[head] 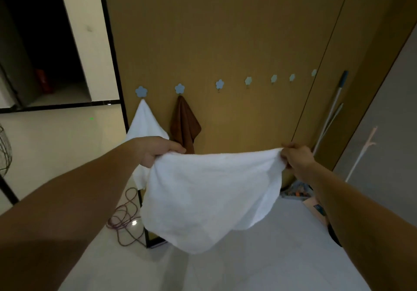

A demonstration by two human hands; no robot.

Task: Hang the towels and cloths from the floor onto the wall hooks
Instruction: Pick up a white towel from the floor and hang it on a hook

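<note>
head view: left hand (158, 152) and right hand (295, 157) each grip a top corner of the white towel (203, 200), spread in the air before the wall | hung already: a white towel (144, 121), a brown cloth (185, 126) | step: third piece in hand | next: probably lift one corner onto the free third hook (219, 84)

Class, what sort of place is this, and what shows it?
Probably a hallway or utility corner indoors: a wooden wall with flower-shaped hooks, a white towel and brown cloth hung on two, a mop-like pole leaning nearby.
</note>
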